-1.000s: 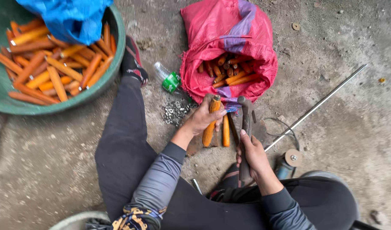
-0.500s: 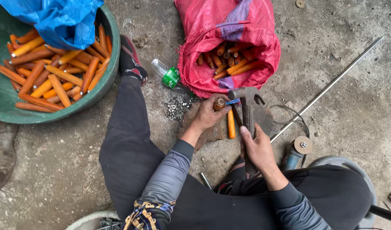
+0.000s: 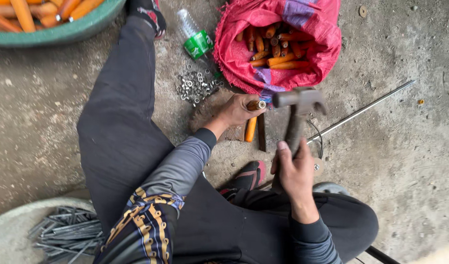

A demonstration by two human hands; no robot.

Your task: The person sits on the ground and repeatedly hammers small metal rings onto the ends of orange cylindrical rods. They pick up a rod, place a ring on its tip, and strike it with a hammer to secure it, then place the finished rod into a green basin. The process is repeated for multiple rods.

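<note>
My left hand (image 3: 235,111) grips an orange wooden handle (image 3: 256,105) upright on a flat block on the concrete floor, its metal-ringed end facing up. A second orange handle (image 3: 251,129) lies on the block just below it. My right hand (image 3: 293,168) holds a claw hammer (image 3: 299,101) by its shaft, the head raised a little right of the upright handle. Behind them an open pink sack (image 3: 327,54) holds several more orange handles.
Small metal rings (image 3: 197,85) lie in a heap beside a plastic bottle with a green label (image 3: 197,42). A green basin (image 3: 72,28) of orange handles sits top left. A long steel rod (image 3: 361,111) lies right. A pan of dark metal blades (image 3: 68,233) sits bottom left.
The camera has moved closer. My left hand has stood the orange handle upright on the block. My right hand has lifted the hammer head above it.
</note>
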